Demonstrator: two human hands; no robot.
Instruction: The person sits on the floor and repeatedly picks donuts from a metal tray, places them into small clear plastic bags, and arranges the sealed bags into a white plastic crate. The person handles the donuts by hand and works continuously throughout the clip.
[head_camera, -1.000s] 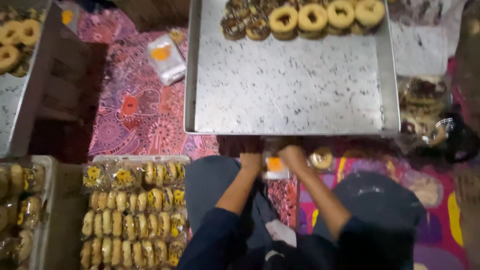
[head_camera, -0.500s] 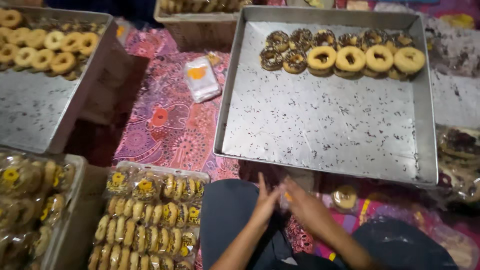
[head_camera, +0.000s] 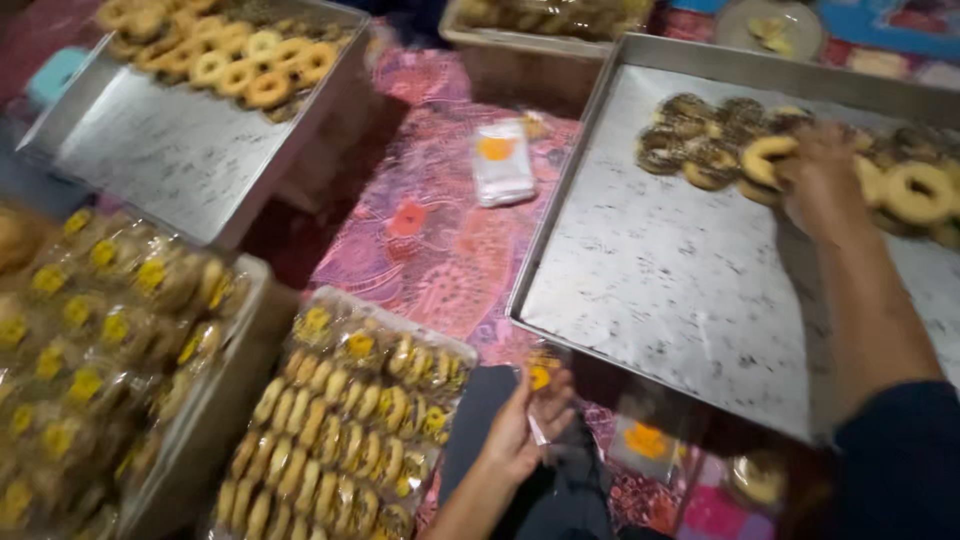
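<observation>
Right hand (head_camera: 822, 180) reaches to the far right and closes its fingers on a plain ring doughnut (head_camera: 768, 156) in the row at the far end of the large metal tray (head_camera: 690, 300); left hand (head_camera: 528, 428), near centre, holds a clear wrapper (head_camera: 540, 378) with an orange label, fingers loosely curled. Judging by the bagged doughnuts (head_camera: 345, 430) filling the near-left trays, much wrapping appears done, with one short row left; motion blur obscures the exact grip, and the frame cuts the tray's right end.

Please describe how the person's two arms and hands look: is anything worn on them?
Both hands are bare, with no gloves, and no rings or watch can be made out. The right hand has a bare forearm ending in a dark navy sleeve. The left hand shows a bare wrist only.
</observation>
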